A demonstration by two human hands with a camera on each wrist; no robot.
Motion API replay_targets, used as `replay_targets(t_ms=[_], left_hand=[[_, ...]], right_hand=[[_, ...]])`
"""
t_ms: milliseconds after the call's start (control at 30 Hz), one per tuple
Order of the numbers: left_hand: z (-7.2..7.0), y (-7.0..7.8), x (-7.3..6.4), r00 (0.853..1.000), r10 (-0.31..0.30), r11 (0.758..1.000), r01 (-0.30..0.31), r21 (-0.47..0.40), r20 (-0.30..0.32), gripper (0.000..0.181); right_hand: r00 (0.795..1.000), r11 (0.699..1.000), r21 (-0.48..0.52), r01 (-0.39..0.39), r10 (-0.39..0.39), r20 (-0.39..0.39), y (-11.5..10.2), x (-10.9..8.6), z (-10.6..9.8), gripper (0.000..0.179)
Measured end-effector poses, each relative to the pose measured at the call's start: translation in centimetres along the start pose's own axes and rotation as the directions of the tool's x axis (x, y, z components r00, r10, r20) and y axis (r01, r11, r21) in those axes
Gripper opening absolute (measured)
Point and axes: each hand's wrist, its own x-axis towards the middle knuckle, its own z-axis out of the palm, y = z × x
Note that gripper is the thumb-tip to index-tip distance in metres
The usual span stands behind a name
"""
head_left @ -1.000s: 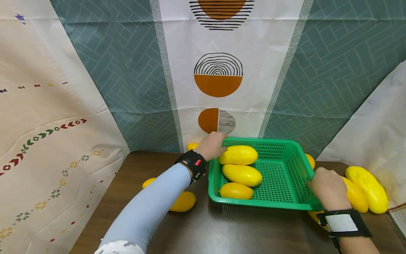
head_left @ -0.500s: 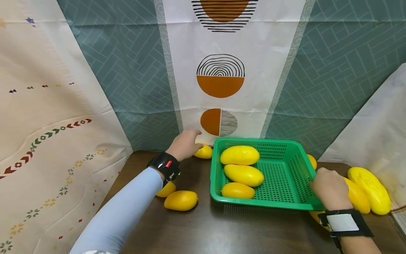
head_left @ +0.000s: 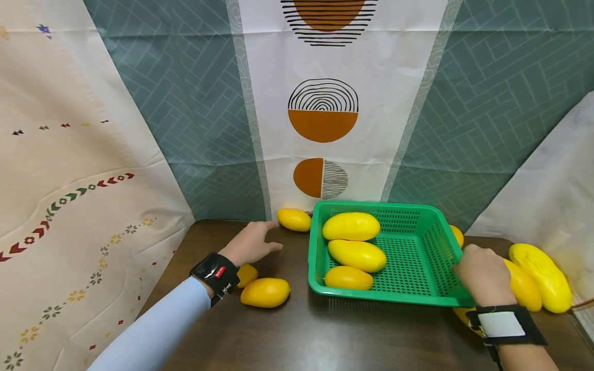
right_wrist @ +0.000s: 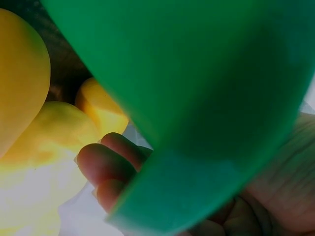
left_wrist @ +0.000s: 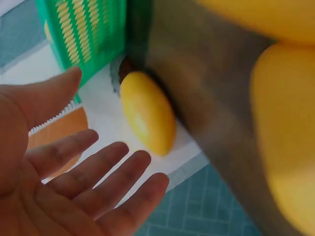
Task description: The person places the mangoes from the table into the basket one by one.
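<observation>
My left hand point(head_left: 249, 243) hangs over the left part of the table, fingers spread and holding nothing. Just beyond its fingertips lies a yellow mango point(head_left: 294, 220) by the wall, also seen past the fingers in the left wrist view point(left_wrist: 147, 113). Two more mangoes lie below this hand, one of them point(head_left: 265, 292) in full view and the other point(head_left: 247, 275) partly behind the wrist. My right hand point(head_left: 483, 273) grips the right front corner of a green plastic basket point(head_left: 394, 299); in the right wrist view, its fingers point(right_wrist: 106, 164) curl around the basket's rim.
Three yellow fruits lie along the basket's left side, including a long one point(head_left: 356, 255). Right of the basket are more yellow fruits, among them a large bumpy one point(head_left: 540, 278). Patterned cloth point(head_left: 204, 103) hangs behind the brown table point(head_left: 325, 340).
My left hand has drawn back leftward and toward me, away from the basket's left side, uncovering the mango by the wall. The right hand stays at the basket's corner.
</observation>
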Motion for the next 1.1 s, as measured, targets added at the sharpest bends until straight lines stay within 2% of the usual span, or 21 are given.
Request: replay_targets(t_ms=[133,233,400,533,733,933,1100], left_hand=[[1.3,-0.2,-1.9,0.997,0.023,0.999,-0.021,-0.029,0.074,0.065],[2.2,-0.4,-3.1,0.992,0.034,0.999,-0.029,-0.039,0.122,0.075],[3.4,-0.4,-4.3,0.978,0.071,0.997,-0.069,-0.017,0.195,0.091],[3.9,-0.2,-4.8,0.971,0.087,0.995,-0.097,0.037,0.221,0.096],[4.5,-0.3,-5.0,0.965,0.109,0.989,-0.13,0.073,0.24,0.093],[4.9,-0.4,-5.2,0.96,0.104,0.982,-0.141,0.128,0.26,0.091],[5.0,-0.4,-5.2,0.958,0.104,0.978,-0.148,0.151,0.266,0.08]], right_hand=[[1.0,1.0,0.002,0.0,0.0,-0.004,-0.1,0.0,0.0,0.034],[1.0,1.0,-0.001,0.0,0.0,-0.006,0.0,0.1,0.0,0.035],[1.0,1.0,-0.006,-0.001,0.001,-0.011,0.2,0.0,-0.1,0.034],[1.0,1.0,-0.003,0.001,-0.001,-0.007,0.3,0.0,-0.1,0.033],[1.0,1.0,-0.005,-0.006,0.007,0.013,0.2,0.1,0.0,0.036],[1.0,1.0,-0.01,-0.001,0.001,0.008,0.2,0.2,0.0,0.036],[1.0,1.0,-0.015,0.002,-0.002,0.002,0.0,0.2,0.0,0.037]])
